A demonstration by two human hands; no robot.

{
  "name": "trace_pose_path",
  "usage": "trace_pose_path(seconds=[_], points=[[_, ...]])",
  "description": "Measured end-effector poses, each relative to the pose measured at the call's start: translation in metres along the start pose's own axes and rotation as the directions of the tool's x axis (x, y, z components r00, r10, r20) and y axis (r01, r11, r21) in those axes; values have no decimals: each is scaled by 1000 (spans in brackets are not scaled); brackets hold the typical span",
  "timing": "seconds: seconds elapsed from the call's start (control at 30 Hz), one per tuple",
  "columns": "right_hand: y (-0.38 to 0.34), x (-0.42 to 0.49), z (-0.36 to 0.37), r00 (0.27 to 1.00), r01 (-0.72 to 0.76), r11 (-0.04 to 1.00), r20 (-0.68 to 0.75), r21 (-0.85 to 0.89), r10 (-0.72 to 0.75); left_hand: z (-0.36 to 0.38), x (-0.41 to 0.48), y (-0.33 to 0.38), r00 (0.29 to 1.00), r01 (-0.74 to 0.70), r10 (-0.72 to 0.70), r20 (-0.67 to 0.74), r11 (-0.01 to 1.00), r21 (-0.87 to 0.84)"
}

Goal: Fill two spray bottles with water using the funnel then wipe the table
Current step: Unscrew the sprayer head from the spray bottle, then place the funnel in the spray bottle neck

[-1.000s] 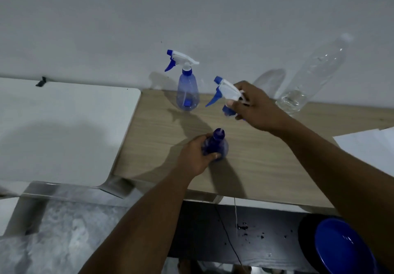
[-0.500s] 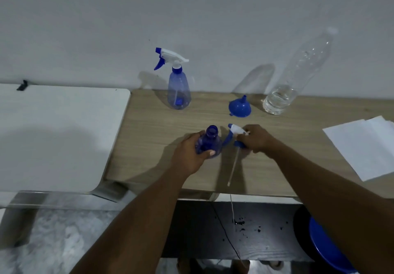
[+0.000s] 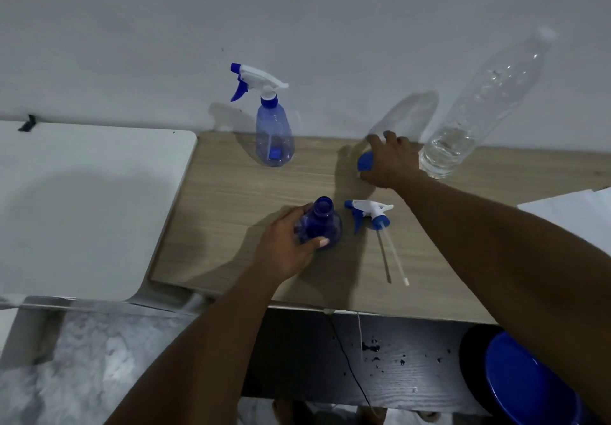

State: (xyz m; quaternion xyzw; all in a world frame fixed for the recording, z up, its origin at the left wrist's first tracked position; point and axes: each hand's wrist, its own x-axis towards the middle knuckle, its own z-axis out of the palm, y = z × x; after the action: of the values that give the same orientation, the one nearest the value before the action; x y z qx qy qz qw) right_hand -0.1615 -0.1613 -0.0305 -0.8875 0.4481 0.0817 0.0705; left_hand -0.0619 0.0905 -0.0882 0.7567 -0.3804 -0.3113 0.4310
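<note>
Though it stands tallest, the clear plastic water bottle (image 3: 463,133), at two o'clock from the left hand (image 3: 284,249), holds only a shallow pool of water. It should lift lightly, but its thin wall probably dents, so grip it low. At eleven o'clock the capped translucent-blue spray bottle (image 3: 274,133) looks empty. The left hand grasps the uncapped blue spray bottle (image 3: 322,223), seemingly empty, light and tippy. At one o'clock the right hand (image 3: 391,163) curls over the small blue plastic funnel (image 3: 364,162), rigid, best pinched at its rim.

Table (image 3: 231,190) matt wood-grain; spray bottle (image 3: 274,137) translucent blue plastic; water bottle (image 3: 479,107) clear glossy plastic.
</note>
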Motion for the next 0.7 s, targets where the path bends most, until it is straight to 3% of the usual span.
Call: trace_pose_path(seconds=[0.07,0.23,0.33,0.43,0.53,0.7], points=[[-1,6,2,997,4,1000,81,-19,-3,1,-1,0,1000,5,-5,1,1000,16],[-8,4,-1,998,2,1000,66,9,-2,0,-1,3,1000,17,-17,8,1000,-7],[-2,6,-3,991,-36,988,132,152,15,1,-1,2,1000,22,-22,2,1000,-14],[-1,3,-4,995,-71,929,87,363,42,1,-2,1,1000,14,-14,8,1000,5],[-10,-6,-13,999,-47,779,24,625,42,0,-3,1,1000,25,-25,6,1000,-7],[-38,-51,-39,997,25,414,8,910,-75,-1,-4,6,1000,14,-14,8,1000,5]])
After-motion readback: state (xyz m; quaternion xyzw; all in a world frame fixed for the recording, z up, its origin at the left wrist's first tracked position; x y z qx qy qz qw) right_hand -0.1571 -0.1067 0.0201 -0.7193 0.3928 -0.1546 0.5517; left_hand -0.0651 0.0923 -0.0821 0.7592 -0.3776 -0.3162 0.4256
